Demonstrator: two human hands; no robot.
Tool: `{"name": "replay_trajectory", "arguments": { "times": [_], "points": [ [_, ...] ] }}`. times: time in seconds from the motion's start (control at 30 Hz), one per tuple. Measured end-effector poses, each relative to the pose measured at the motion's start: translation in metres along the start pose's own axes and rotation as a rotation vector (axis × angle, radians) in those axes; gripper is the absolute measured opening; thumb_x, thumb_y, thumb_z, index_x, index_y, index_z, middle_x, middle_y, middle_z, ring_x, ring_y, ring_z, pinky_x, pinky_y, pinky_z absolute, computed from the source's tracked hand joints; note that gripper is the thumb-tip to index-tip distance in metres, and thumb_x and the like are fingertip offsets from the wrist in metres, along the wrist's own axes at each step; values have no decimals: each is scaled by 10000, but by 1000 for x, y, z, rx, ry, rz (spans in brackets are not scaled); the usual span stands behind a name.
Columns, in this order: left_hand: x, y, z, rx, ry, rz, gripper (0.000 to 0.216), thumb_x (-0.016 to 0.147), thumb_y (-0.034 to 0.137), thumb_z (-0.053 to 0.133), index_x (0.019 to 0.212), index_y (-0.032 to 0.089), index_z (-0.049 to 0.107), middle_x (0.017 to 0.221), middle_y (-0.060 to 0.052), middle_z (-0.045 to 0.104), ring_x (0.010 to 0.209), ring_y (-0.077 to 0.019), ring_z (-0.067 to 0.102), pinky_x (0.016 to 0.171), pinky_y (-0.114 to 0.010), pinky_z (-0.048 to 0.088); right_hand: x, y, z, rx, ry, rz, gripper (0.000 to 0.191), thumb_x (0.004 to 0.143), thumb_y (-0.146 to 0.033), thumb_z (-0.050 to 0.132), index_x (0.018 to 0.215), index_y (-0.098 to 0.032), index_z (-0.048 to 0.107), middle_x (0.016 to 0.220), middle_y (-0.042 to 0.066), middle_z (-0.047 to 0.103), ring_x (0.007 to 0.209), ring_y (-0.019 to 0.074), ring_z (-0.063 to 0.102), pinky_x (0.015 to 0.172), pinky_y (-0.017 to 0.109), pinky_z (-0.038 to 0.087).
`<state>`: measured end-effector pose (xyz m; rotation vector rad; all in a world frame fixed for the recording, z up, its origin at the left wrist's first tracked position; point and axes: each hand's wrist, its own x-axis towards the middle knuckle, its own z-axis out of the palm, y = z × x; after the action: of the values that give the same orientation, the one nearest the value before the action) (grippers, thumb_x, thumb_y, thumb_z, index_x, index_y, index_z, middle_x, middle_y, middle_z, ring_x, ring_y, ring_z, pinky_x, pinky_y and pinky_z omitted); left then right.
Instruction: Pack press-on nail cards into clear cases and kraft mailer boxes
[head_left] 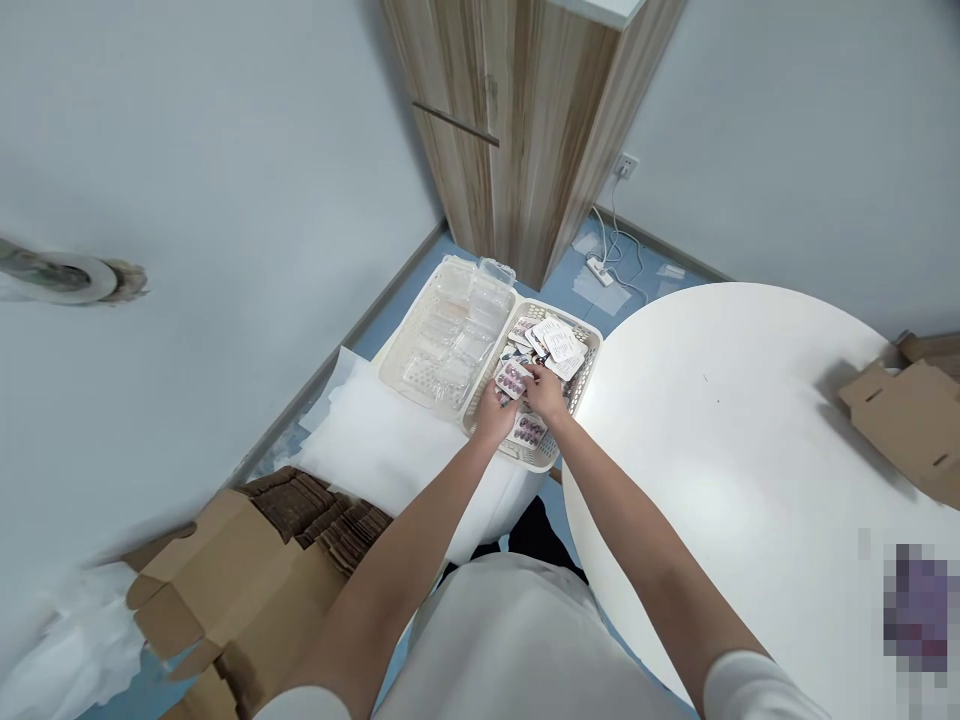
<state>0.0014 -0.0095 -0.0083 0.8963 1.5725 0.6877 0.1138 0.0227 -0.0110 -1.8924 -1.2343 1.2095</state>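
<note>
Both my hands meet over a cream perforated basket point(592, 362). Between them is a small white card of false nails point(514, 379), with rows of shiny pinkish-purple nails on it. My left hand point(493, 416) grips the card's lower left edge, and my right hand point(547, 394) pinches its right side. Inside the basket, a similar nail card point(529, 430) lies below my fingers. Several white printed cards point(561, 344) are heaped toward the far side. My hands cover part of the pile.
Left of the basket, a second basket point(397, 372) holds clear plastic boxes point(457, 325). A round white table point(720, 440) stands to the right, with a cardboard box point(911, 425) on it. Flattened cardboard point(232, 560) and white foam sheeting point(360, 425) lie at left. A wooden cabinet point(517, 130) stands ahead.
</note>
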Motion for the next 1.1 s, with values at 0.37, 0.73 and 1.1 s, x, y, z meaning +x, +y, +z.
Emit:
{"name": "replay_trajectory", "arguments": {
  "times": [0.37, 0.73, 1.1],
  "points": [
    [-109, 17, -11, -296, -246, 79, 355, 703, 372, 587, 990, 164, 570, 866, -53, 618, 701, -124, 594, 656, -273, 465, -140, -24, -71, 567, 158, -75, 348, 642, -317, 617, 947, -165, 550, 693, -12, 531, 623, 105, 500, 611, 271, 444],
    [-203, 11, 48, -289, -679, 43, 339, 618, 377, 670, 861, 148, 610, 721, -23, 619, 590, -95, 581, 658, -281, 472, -288, 30, -149, 487, 310, -75, 383, 715, -329, 548, 1083, -223, 550, 895, 35, 536, 694, 111, 512, 700, 328, 448],
    [-273, -2, 159, 35, -872, 399, 476, 714, 314, 573, 1167, 204, 475, 814, -9, 545, 678, -93, 571, 716, -289, 476, -375, 133, -233, 315, 352, -150, 701, 657, -231, 608, 1290, -279, 311, 777, -25, 454, 638, 96, 474, 658, 293, 441]
  ]
}}
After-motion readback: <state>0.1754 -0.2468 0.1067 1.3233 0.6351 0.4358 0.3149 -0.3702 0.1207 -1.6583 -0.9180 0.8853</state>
